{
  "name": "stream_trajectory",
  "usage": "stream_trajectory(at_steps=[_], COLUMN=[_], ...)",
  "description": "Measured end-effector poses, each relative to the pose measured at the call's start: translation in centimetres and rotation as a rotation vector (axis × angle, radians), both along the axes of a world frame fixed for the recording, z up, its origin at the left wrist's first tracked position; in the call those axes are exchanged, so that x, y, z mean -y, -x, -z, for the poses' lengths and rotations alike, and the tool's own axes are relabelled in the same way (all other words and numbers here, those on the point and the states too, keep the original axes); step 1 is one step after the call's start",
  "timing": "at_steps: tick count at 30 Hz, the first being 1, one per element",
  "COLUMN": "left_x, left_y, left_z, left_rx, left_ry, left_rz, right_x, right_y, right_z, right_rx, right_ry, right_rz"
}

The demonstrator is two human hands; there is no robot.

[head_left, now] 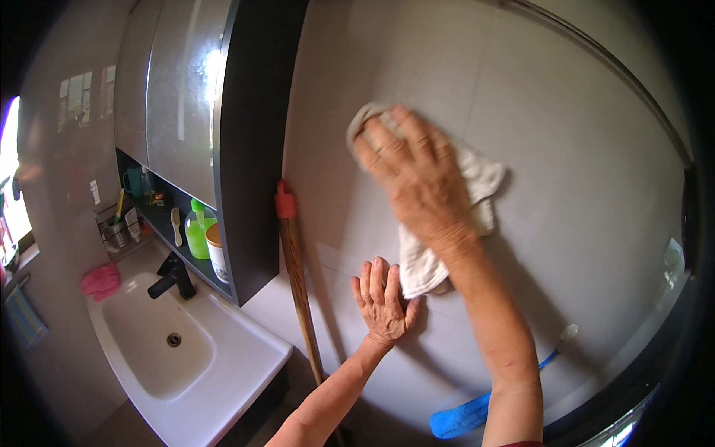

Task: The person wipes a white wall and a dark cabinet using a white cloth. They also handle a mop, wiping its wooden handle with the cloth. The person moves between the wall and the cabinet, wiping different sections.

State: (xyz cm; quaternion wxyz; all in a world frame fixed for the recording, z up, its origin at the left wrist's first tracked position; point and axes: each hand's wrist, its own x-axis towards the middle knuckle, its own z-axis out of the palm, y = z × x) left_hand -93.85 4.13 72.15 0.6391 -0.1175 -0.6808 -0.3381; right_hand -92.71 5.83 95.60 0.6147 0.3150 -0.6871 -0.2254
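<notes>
Past the edge of the dark wall cabinet (259,149), we had open wall (573,156), where our right hand (426,182), fingers extended, pressed a rumpled off-white cloth (481,175), our left hand (384,316) spread flat just below.

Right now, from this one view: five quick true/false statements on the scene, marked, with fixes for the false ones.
1. The right hand presses a pale cloth against the wall. True.
2. The left hand grips the wooden pole. False: that hand is spread against the wall, and the pole is to its left.
3. A black faucet stands at the back of the white sink. True.
4. The pink cloth hangs from the faucet. False: it lies on the sink's rim, left of the faucet.
5. A green bottle stands on the open shelf under the cabinet doors. True.
</notes>
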Motion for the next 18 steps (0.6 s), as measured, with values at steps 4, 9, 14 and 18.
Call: stream_trajectory(at_steps=[4,9,14,18], left_x=[-0.2,0.6,0.2,0.5], left_y=[0.8,0.9,0.2,0.1], left_z=[0.3,-0.1,-0.2,-0.3], left_rx=[-0.037,-0.001,0.026,0.022], left_ry=[-0.036,-0.028,0.002,0.005], left_rz=[-0.019,-0.088,0.019,0.005], right_x=[0.4,-4.1,-12.9,-18.9], right_y=[0.1,-2.2,-7.2,-8.7], right_z=[4.9,3.8,1.4,2.3], right_rx=[0.146,0.055,-0.112,-0.300], right_ry=[-0.155,-0.007,0.432,0.588], right_rz=[-0.072,-0.001,0.270,0.210])
